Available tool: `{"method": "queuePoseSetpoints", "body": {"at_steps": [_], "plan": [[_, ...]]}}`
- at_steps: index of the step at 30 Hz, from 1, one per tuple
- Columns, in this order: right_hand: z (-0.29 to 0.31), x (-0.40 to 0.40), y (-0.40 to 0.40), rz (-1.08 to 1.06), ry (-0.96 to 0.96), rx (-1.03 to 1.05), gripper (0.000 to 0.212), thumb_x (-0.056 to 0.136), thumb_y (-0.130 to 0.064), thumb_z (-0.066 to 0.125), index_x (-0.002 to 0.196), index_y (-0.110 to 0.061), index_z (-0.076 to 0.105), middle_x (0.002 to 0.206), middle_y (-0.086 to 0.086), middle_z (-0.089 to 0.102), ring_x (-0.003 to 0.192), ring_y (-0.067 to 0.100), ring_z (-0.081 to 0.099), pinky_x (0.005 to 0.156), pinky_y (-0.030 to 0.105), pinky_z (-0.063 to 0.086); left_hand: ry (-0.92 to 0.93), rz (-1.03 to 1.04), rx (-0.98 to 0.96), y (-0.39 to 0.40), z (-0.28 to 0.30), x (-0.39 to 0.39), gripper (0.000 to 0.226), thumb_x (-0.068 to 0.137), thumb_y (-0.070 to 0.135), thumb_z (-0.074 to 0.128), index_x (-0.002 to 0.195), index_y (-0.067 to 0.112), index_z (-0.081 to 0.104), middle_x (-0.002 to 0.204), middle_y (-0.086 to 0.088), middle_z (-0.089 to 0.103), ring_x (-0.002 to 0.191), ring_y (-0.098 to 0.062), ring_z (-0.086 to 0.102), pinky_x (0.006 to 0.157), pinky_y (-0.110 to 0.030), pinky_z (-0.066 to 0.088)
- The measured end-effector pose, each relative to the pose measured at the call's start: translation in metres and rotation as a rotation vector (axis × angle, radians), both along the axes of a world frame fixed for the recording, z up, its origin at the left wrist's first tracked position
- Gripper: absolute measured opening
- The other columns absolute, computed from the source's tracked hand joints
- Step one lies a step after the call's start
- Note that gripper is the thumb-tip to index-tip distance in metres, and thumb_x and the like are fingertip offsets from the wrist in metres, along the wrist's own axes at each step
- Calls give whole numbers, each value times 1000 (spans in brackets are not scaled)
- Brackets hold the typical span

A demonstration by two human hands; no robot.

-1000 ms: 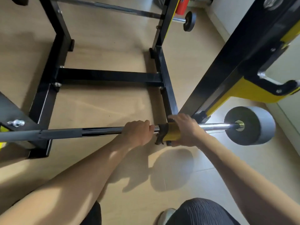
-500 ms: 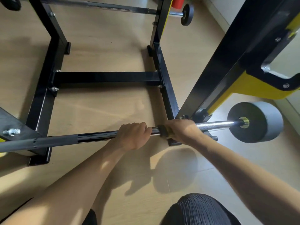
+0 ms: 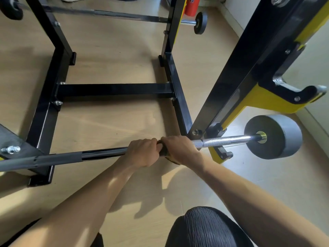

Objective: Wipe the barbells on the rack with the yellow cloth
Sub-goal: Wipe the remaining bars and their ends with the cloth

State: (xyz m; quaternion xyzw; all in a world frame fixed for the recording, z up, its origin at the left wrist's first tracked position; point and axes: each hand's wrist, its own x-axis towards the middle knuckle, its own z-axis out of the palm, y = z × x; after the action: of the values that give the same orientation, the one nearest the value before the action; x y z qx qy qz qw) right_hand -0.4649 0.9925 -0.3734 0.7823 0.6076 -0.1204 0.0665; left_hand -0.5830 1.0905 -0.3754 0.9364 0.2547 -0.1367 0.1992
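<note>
Nearest the camera, a knee in dark ribbed fabric [image 3: 204, 229] sits at the bottom edge, with both bare forearms reaching forward over the pale wooden floor [image 3: 110, 118].

Left hand [image 3: 142, 152]: fingers curled fully round the near barbell [image 3: 222, 140], knuckles up, gripping the bar at its smooth chrome section. Right hand [image 3: 179, 148]: fingers curled round the same bar just beside the left hand — the two hands touch. A dark and yellow edge of the cloth [image 3: 164, 154] shows under the right palm, between the hand and the bar; most of it is hidden by the hand.

The near barbell runs across the frame low on the rack [image 3: 249, 72]. To the left of the hands lies a grey sleeve [image 3: 53, 160]; to the right, a knurled chrome section leads to a brass collar and a grey cylindrical weight [image 3: 276, 136].

Behind the bar, the rack's black base rails and cross-member [image 3: 114, 90] rest on the floor. A black and yellow hook bracket [image 3: 284, 93] projects from the right upright.

Farthest away, a second barbell [image 3: 110, 14] rests across the rear uprights — a small black plate [image 3: 201, 23] at its right end, a red cylinder [image 3: 192, 6] just behind.
</note>
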Motion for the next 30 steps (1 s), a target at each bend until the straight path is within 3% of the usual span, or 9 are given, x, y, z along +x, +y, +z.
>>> {"method": "queuePoseSetpoints", "body": {"at_steps": [5, 8, 11, 16, 20, 24, 26, 28, 30], "plan": [[14, 52, -45, 20, 62, 1, 24, 90, -20, 66, 111, -18, 55, 97, 0, 63, 78, 18, 57, 66, 29, 39, -26, 22, 31, -1, -3, -5, 39, 104, 44, 24, 102, 18, 53, 107, -4, 66, 93, -28, 59, 73, -35, 36], [20, 84, -79, 30, -134, -29, 35, 87, -21, 74, 118, -12, 59, 104, 8, 70, 88, 26, 69, 73, 33, 54, -22, 20, 54, -4, -5, -5, 39, 104, 43, 25, 104, 16, 53, 111, -4, 66, 100, -30, 59, 74, -35, 35], [18, 88, -87, 16, -241, -31, 41, 83, -20, 78, 119, -9, 61, 105, 10, 72, 89, 27, 71, 75, 34, 57, -15, 9, 64, -4, -4, -2, 37, 104, 41, 26, 106, 15, 53, 111, -5, 66, 99, -31, 60, 75, -36, 37], [3, 72, -69, -1, -262, -55, 28, 97, -27, 59, 117, -8, 55, 109, 13, 68, 95, 30, 66, 83, 37, 53, -14, 7, 77, -5, -8, -2, 35, 104, 37, 27, 108, 14, 53, 113, -6, 65, 101, -32, 59, 76, -36, 37], [1, 36, -33, -67, -38, 13, 27, 96, -35, 55, 114, -14, 57, 104, 5, 66, 94, 24, 64, 84, 33, 48, 8, 30, 66, -5, -7, 2, 36, 104, 38, 26, 110, 14, 53, 114, -8, 65, 102, -31, 58, 76, -36, 37], [-17, -5, -6, 41, -54, 154, 45, 92, -39, 31, 108, -9, 61, 98, 8, 68, 89, 29, 66, 80, 41, 49, -36, 44, 52, -9, -3, 0, 32, 102, 39, 28, 102, 21, 53, 106, -3, 67, 88, -25, 57, 72, -35, 37], [-22, 6, -25, 102, -5, 294, 49, 95, -43, 32, 112, -9, 63, 97, 7, 67, 87, 26, 64, 77, 40, 50, -22, 41, 40, -9, -1, -3, 31, 104, 41, 25, 97, 21, 49, 105, -3, 66, 85, -23, 54, 71, -34, 35], [-21, 26, -58, 126, -14, 314, 42, 98, -39, 46, 129, -12, 55, 111, 6, 64, 100, 22, 60, 93, 35, 46, 5, 42, 34, -7, -2, -5, 36, 104, 43, 24, 98, 19, 49, 109, -5, 65, 92, -27, 57, 72, -35, 35], [-17, 52, -88, 72, -159, 245, 52, 91, -28, 59, 138, -12, 46, 123, 8, 61, 113, 25, 56, 110, 38, 32, 12, 38, 38, -7, -3, -5, 39, 104, 44, 23, 103, 17, 52, 112, -4, 65, 98, -29, 58, 73, -36, 35]]}}
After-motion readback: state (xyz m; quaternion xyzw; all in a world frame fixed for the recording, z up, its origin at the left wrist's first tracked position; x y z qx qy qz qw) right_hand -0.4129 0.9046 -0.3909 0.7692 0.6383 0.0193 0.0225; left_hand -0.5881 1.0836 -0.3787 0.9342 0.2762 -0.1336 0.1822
